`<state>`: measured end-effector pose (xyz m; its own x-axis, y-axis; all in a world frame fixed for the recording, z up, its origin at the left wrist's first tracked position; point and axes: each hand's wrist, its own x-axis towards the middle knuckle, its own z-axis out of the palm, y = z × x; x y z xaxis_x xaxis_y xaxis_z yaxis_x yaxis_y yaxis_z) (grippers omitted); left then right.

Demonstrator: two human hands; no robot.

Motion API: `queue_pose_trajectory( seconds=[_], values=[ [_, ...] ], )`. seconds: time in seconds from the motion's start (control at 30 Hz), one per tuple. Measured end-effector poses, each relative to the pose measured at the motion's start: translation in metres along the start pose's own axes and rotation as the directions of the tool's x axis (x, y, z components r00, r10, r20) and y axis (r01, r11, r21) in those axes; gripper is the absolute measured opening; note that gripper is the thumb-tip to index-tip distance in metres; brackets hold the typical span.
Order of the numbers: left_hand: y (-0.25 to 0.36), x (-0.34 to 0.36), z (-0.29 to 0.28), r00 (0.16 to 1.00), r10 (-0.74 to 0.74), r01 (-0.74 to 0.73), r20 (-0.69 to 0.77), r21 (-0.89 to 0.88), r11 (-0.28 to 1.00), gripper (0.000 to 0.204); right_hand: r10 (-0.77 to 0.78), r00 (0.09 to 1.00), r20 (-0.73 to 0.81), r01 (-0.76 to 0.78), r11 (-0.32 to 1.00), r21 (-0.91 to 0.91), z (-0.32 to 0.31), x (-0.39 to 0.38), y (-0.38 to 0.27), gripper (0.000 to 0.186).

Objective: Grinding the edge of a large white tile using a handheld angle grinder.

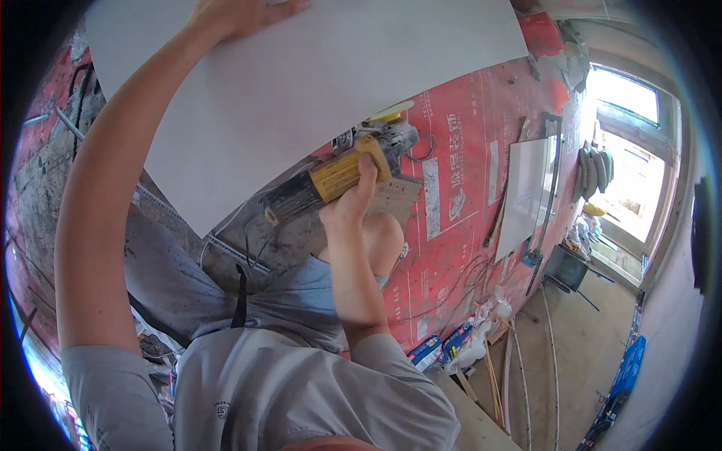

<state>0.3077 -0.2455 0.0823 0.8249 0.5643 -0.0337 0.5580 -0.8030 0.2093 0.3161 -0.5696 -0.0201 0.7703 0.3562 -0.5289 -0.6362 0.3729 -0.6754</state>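
Observation:
A large white panel [323, 68] fills the upper part of the head view, with one corner pointing down near my knees. My left hand [237, 16] lies on its surface at the top edge of the picture, the thumb stretched out and some fingers cut off. In my right hand [352, 197] is a yellow and black angle grinder [335, 178], gripped around its body. The grinder's dusty head and yellow disc [395, 113] are right at the panel's lower edge; whether the disc touches it I cannot tell.
Red printed protective sheeting [474, 161] stretches to the right, with a smaller white panel [519, 199] on it. Long thin strips [519, 368], blue packages [444, 349] and a dark box [568, 267] lie lower right. A metal strip [239, 252] and cord are near my legs.

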Motion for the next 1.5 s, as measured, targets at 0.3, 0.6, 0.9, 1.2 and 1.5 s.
queue_pose_trajectory(
  seconds=[0.3,0.6,0.9,1.2,1.5],
  values=[
    [-0.005,-0.001,0.006,0.999,0.018,-0.018,-0.033,-0.003,1.0,0.066,-0.007,1.0,-0.008,0.007,1.0,-0.027,-0.001,0.018,-0.01,0.038],
    [-0.007,0.005,0.011,1.0,0.015,-0.016,-0.025,-0.046,0.999,0.065,0.036,0.998,0.057,-0.037,0.999,0.02,-0.02,-0.005,0.006,0.037],
    [-0.022,0.008,0.024,0.923,0.323,-0.386,-0.211,-0.489,0.783,0.064,0.032,0.999,0.044,-0.031,0.999,-0.007,-0.009,0.011,0.0,0.035],
    [-0.04,0.005,0.03,0.825,0.389,-0.56,-0.411,-0.693,0.454,0.063,0.072,0.995,0.07,-0.068,0.996,-0.051,-0.007,-0.049,0.041,0.039],
    [-0.021,-0.002,0.007,0.967,0.231,-0.254,-0.106,-0.421,0.871,0.062,0.099,0.985,0.142,-0.099,0.995,-0.008,0.005,-0.089,0.07,0.039]
  ],
)
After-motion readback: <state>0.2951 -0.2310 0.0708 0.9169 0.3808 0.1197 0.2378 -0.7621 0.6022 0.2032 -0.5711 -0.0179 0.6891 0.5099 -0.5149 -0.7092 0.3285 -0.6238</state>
